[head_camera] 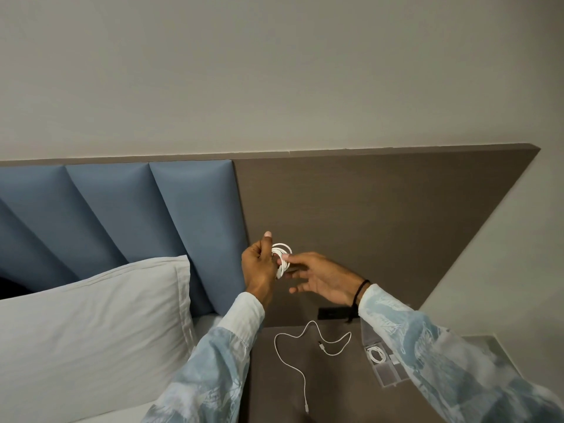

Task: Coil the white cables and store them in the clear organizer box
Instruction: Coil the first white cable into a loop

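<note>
My left hand (258,265) is raised in front of the brown headboard and grips a white cable wound into a small coil (281,257). My right hand (319,280) pinches the same coil from the right with thumb and forefinger, its other fingers spread. Below them, a second white cable (300,358) lies loose and uncoiled on the brown nightstand (335,398). The clear organizer box (385,375) stands at the nightstand's right, partly hidden by my right sleeve. One coiled white cable (376,354) lies in a compartment of it.
A white pillow (91,325) lies on the bed to the left, against blue padded headboard panels (122,215). A black socket plate (332,313) sits low on the brown headboard panel. The box's clear lid (370,331) stands open behind it.
</note>
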### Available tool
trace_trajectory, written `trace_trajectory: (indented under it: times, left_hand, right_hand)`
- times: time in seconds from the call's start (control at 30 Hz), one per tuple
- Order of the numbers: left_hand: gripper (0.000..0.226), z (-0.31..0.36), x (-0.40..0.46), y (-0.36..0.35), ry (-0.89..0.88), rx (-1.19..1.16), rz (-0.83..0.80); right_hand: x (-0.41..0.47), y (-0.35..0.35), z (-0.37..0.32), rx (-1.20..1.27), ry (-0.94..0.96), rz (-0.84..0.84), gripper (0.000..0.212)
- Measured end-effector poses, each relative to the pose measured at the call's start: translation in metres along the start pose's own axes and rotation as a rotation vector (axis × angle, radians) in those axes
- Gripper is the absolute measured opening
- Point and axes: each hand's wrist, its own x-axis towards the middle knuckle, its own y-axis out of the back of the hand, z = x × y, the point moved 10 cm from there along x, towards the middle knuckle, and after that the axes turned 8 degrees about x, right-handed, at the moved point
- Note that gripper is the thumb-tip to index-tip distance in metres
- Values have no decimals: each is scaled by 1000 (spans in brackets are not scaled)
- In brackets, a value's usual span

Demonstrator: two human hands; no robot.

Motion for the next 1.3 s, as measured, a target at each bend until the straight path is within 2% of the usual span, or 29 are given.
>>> trace_trajectory:
  times: [0.13,0.33,0.5,0.63,0.7,0.97,1.13,1.23,1.3]
  left_hand:
    - [49,-2,-1,5,-5,-26,57]
    - [48,1,-5,3,-19,-66,67]
    - [52,6,-5,0,-28,-54,41]
    - [50,9,-4,-1,-52,-47,38]
    - [50,7,-4,-1,-44,-48,60]
    - [57,10,13,17,-106,42,159]
    - [61,13,34,40,-77,84,212]
    - [59,-3,34,32,81,17,151]
    - [55,-18,29,16,223,-79,53]
  right_hand:
    - [4,-5,-1,38,56,63,39]
    - [9,-10,-1,89,74,69,15]
    - [10,3,-13,-143,190,218,16]
    - [9,10,-21,-236,235,304,37]
    - [9,11,-22,-283,230,330,44]
    - [9,17,0,-269,69,275,43]
    - [3,24,-27,-610,273,279,14]
    - [-3,32,-50,-859,441,393,9]
    - [-10,43,-62,-793,539,524,8]
